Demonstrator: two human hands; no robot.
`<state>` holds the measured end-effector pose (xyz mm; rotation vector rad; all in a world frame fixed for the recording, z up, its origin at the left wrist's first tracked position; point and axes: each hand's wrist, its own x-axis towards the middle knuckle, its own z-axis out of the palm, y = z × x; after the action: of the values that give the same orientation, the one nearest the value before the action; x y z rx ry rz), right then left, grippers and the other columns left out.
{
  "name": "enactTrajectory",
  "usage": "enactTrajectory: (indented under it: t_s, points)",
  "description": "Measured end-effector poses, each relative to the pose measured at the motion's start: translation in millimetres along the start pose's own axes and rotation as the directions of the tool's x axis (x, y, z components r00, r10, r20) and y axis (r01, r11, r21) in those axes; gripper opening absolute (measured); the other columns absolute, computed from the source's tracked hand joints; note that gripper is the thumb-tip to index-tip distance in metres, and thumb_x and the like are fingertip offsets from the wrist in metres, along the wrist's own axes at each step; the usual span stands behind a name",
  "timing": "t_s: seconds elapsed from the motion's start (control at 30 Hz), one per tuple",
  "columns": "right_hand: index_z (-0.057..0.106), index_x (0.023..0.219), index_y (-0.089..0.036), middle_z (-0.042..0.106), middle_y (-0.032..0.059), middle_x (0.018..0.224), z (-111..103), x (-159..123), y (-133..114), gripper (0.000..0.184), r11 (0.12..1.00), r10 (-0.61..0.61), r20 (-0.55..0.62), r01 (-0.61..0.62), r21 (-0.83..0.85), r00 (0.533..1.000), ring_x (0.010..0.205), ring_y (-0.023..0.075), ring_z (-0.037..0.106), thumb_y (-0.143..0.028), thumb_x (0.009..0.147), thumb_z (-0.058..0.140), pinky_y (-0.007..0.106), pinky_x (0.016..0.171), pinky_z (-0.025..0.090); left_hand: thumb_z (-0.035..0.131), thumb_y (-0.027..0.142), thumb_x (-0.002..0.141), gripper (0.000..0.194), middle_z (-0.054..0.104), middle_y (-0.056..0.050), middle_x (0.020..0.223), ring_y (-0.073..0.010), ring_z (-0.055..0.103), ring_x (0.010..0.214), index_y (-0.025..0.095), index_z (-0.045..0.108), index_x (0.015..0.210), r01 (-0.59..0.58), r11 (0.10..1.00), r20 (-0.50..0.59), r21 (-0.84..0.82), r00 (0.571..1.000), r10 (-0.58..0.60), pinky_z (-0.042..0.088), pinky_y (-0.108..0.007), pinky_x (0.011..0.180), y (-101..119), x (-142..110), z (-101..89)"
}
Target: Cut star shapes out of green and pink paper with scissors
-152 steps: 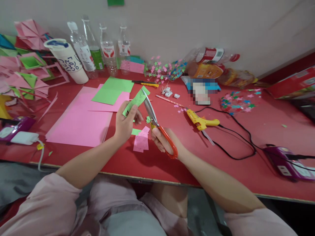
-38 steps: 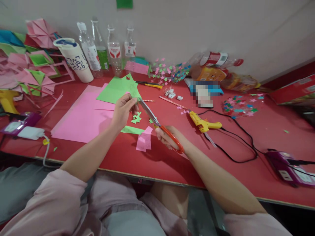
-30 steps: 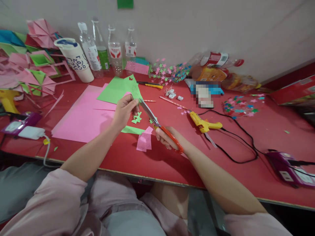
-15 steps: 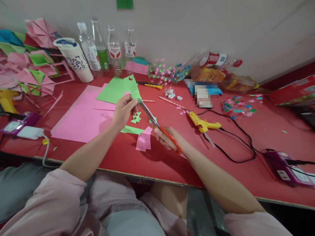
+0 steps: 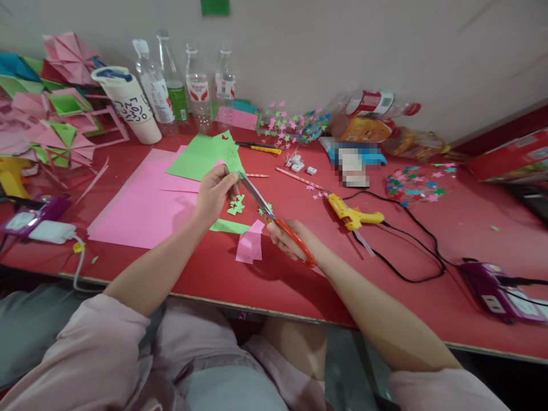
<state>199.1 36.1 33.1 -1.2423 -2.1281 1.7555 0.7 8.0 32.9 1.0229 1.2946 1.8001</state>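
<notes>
My left hand point(image 5: 216, 191) pinches a green strip point(image 5: 232, 155) between thumb and fingers; the strip reaches up and away from my fingertips, with a notch at its far end and pencil-like lines on it. My right hand point(image 5: 287, 237) is wrapped around the orange handles of the scissors point(image 5: 257, 194), whose blade tips come to the strip right beside my left fingertips; I can't tell whether they are biting into it. Below the blades, green scraps point(image 5: 236, 204) lie on the red table point(image 5: 274, 285), nearest my left hand, with pink pieces point(image 5: 249, 245) closer to me. Beyond my left hand rest a green sheet point(image 5: 192, 157) and pink sheets point(image 5: 137, 205). Farther right lies a yellow glue gun point(image 5: 353, 214).
</notes>
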Motion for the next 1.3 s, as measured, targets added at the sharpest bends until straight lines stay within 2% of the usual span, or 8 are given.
enactTrajectory:
  t_s: [0.27,0.47,0.63,0.77,0.93,1.1,1.3]
  points:
    - [0.043,0.057,-0.02,0.034,-0.0079,0.035,0,1,-2,0.05,0.999,0.051,0.0,-0.051,-0.003,0.999,0.026,0.0052,0.03,-0.065,0.073,0.055,0.02,0.026,0.027,0.052,0.019,0.076,0.022,0.053,0.006,0.044,-0.0024,0.044,0.035,0.019,0.042,0.057,0.002,1.0,-0.006,-0.007,1.0,-0.002,0.034,-0.016,0.037,-1,-1,0.5]
    - [0.041,0.057,-0.02,0.032,-0.008,0.035,2,-5,-3,0.049,0.999,-0.043,-0.049,0.044,0.008,0.998,0.026,0.0045,0.028,-0.064,0.077,0.052,0.019,0.026,0.026,0.052,0.019,0.077,0.022,0.053,0.005,0.044,-0.0024,0.044,0.035,0.019,0.042,0.058,0.004,1.0,-0.014,0.0,1.0,-0.004,0.034,-0.016,0.037,0,-2,1.6]
    - [0.042,0.057,-0.02,0.033,-0.0081,0.036,1,-3,-2,0.052,1.0,-0.018,-0.014,0.018,0.012,1.0,0.026,0.0044,0.028,-0.068,0.074,0.052,0.019,0.026,0.026,0.053,0.02,0.077,0.022,0.053,0.006,0.044,-0.0023,0.044,0.035,0.019,0.042,0.058,0.001,1.0,-0.008,-0.01,1.0,-0.001,0.034,-0.016,0.038,-1,-2,1.3]
    - [0.043,0.058,-0.019,0.033,-0.0086,0.035,0,-2,1,0.053,0.996,-0.08,0.0,0.08,0.034,0.997,0.027,0.0042,0.028,-0.07,0.074,0.05,0.019,0.027,0.026,0.054,0.021,0.077,0.022,0.054,0.005,0.045,-0.0029,0.045,0.036,0.019,0.043,0.058,-0.009,1.0,0.008,-0.03,1.0,0.009,0.034,-0.017,0.038,-1,-2,0.2]
    - [0.044,0.06,-0.019,0.033,-0.0096,0.035,-4,1,4,0.055,0.994,-0.07,0.094,0.062,0.086,0.993,0.028,0.0043,0.03,-0.072,0.07,0.052,0.019,0.029,0.029,0.054,0.019,0.074,0.018,0.055,0.005,0.044,-0.0037,0.046,0.036,0.019,0.046,0.058,-0.014,0.997,0.005,-0.078,1.0,0.015,0.035,-0.017,0.037,-2,-1,-1.8]
    - [0.046,0.063,-0.018,0.034,-0.0095,0.036,-5,1,6,0.051,0.982,-0.136,0.153,0.113,0.152,0.979,0.029,0.0042,0.031,-0.067,0.076,0.05,0.018,0.032,0.03,0.058,0.023,0.072,0.019,0.054,0.004,0.043,-0.0036,0.046,0.036,0.018,0.052,0.055,0.009,0.994,0.019,-0.113,1.0,-0.007,0.034,-0.018,0.037,-4,-4,0.4]
    - [0.045,0.063,-0.018,0.032,-0.0094,0.036,5,-2,10,0.05,0.969,-0.192,0.089,0.175,0.177,0.977,0.027,0.0043,0.029,-0.065,0.082,0.043,0.019,0.031,0.03,0.061,0.028,0.071,0.021,0.055,0.003,0.044,-0.0033,0.046,0.037,0.016,0.058,0.054,0.006,0.988,0.018,-0.152,1.0,-0.003,0.033,-0.018,0.036,-5,-9,6.9]
